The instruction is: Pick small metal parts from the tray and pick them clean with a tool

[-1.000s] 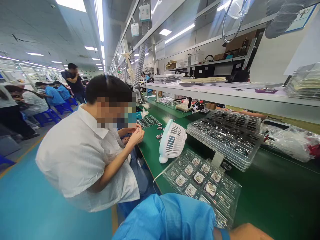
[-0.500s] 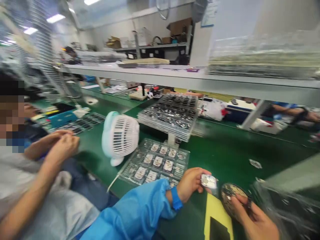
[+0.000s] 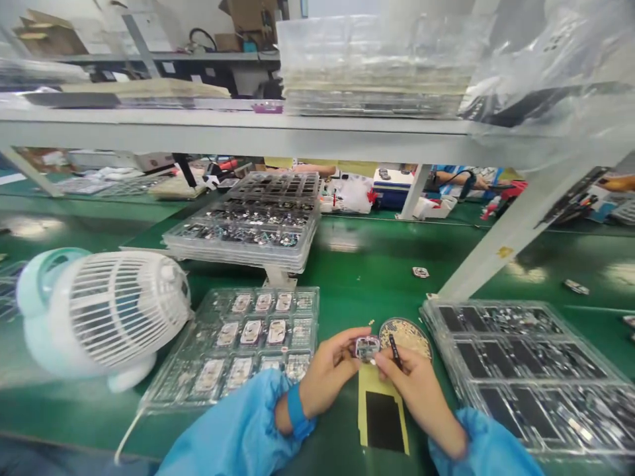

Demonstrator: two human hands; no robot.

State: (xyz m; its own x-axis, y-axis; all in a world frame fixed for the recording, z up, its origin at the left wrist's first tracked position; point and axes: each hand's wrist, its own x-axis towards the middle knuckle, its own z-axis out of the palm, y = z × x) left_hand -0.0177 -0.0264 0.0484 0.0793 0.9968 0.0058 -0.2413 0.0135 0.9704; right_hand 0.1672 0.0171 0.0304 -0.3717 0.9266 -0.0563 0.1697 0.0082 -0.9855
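My left hand pinches a small rounded-rectangular metal case, like a watch body, its inner side facing me. Close against it, my right hand grips a slim black tool whose working tip is hidden by the fingers. Something small and whitish shows at the right fingertips, too small to name. Behind the right hand lies a round dish with many tiny tan pieces. Below both hands is a yellow sheet with a black rectangle on it.
A clear tray with several similar cases lies left, beside a white fan. Stacked parts trays stand behind it. At right is a tray of black rectangular parts. A shelf and its slanted post cross the bench.
My view has swung right, and the neighbouring person is out of sight. The right hand has moved from over the dish to the case in my left hand; the two hands now meet.
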